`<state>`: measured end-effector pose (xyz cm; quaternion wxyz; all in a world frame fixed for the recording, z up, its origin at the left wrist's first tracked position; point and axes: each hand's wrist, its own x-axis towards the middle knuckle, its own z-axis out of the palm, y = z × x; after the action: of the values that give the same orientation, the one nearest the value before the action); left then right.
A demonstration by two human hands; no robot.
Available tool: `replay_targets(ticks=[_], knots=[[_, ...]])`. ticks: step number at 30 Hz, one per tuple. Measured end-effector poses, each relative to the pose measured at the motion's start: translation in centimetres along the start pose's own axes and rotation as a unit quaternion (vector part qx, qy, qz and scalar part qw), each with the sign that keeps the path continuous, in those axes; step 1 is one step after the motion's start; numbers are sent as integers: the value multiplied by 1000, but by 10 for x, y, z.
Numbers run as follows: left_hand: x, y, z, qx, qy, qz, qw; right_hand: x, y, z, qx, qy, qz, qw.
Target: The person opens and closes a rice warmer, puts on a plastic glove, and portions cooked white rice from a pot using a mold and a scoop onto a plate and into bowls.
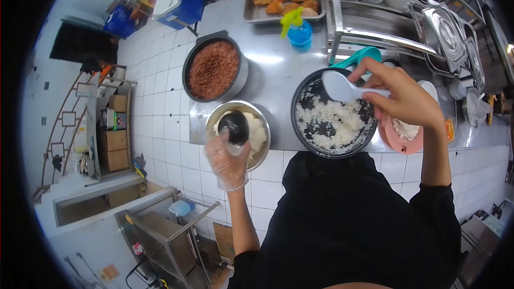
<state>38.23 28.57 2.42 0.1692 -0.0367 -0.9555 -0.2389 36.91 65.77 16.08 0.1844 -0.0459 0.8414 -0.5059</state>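
Note:
My left hand, in a clear plastic glove, grips a small black bowl over a steel bowl that holds a pale, whitish food. My bare right hand is closed on the handle of a white rice paddle. The paddle's head hangs over the upper right part of a dark round pot. White rice covers much of that pot's bottom, with dark patches showing through. What the black bowl contains, if anything, I cannot make out.
A pot of reddish-brown grains stands at the back left. Behind are a tray of fried pieces and a blue spray bottle. A pink plate with rice sits right of the pot, below a metal rack.

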Motion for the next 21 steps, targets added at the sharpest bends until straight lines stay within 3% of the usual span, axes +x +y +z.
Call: replay_targets(ticks=[2, 6, 8, 10, 13, 16, 21], knots=[[13, 33, -4, -228, 19, -99, 968, -14, 12, -8, -56, 25, 20, 998], [36, 109, 15, -172, -114, 94, 974, -9, 27, 2, -66, 38, 99, 992], [40, 137, 57, -125, -190, 158, 961, 7, 73, 17, -183, 92, -43, 978], [39, 146, 104, -56, -285, 115, 950, 25, 96, 28, -268, 114, -103, 951], [28, 146, 158, 67, -264, 130, 953, 45, 95, 43, -338, 31, 2, 941], [42, 157, 145, 63, -354, 104, 927, 62, 124, 54, -351, -48, -44, 934], [56, 146, 151, 34, -464, 115, 878, 90, 150, 18, -192, -277, 13, 941]])
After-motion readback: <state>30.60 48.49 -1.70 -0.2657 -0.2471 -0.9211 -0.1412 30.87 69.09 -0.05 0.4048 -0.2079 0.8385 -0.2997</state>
